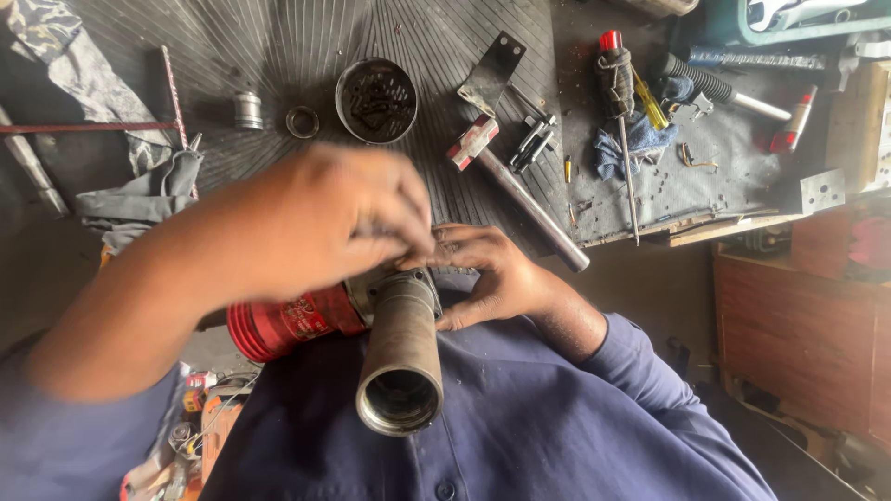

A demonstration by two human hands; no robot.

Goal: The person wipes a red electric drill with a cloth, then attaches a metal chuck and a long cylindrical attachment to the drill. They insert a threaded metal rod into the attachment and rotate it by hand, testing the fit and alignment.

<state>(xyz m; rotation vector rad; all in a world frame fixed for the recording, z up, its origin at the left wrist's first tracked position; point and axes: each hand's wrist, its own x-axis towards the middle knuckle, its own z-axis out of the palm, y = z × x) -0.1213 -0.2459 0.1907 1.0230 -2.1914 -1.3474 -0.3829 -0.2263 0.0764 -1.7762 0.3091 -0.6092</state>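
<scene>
Against the person's chest, a red power tool body with a grey metal barrel, open end toward camera. Left hand over the top of the joint, fingertips pinched, blurred; cannot tell what it holds. Right hand cups the barrel's far side, fingers touching the flange. Behind on the counter: round tin of screws, hammer, red-handled screwdriver.
</scene>
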